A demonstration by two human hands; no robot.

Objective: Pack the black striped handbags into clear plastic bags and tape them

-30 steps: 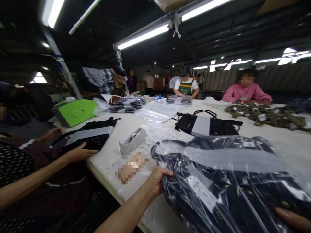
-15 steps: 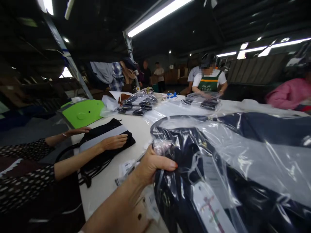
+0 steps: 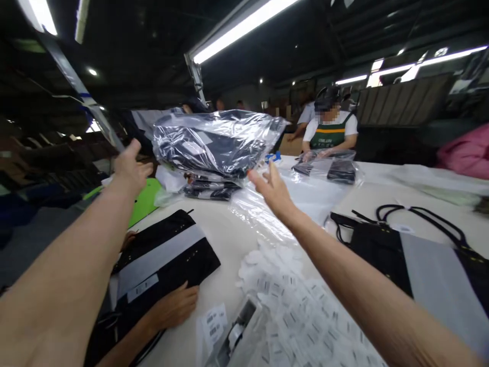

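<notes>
A dark folded item in a transparent plastic bag (image 3: 214, 145) is above the stack of bagged items (image 3: 212, 189) across the table; whether it rests on them I cannot tell. My left hand (image 3: 132, 165) is stretched out just left of the bag, fingers spread and apart from it. Near the bag's lower right corner is my right hand (image 3: 272, 187), fingers apart; whether a fingertip touches the plastic is unclear. Below my right forearm lies a heap of white printed tags (image 3: 294, 300). A black bag with a grey band (image 3: 435, 260) lies to the right.
At the left, a co-worker's hand (image 3: 175, 306) rests by another black and grey bag (image 3: 164, 255). A bright green board (image 3: 147, 201) is behind it. Across the table a person in a green apron (image 3: 328, 135) handles a bagged item (image 3: 340, 168). Label sheets (image 3: 214, 323) lie in front.
The bagged dark item has gone from close in front, in my left hand, to over the far stack. Both my arms now reach forward, hands open. Tags and another black bag have come into view.
</notes>
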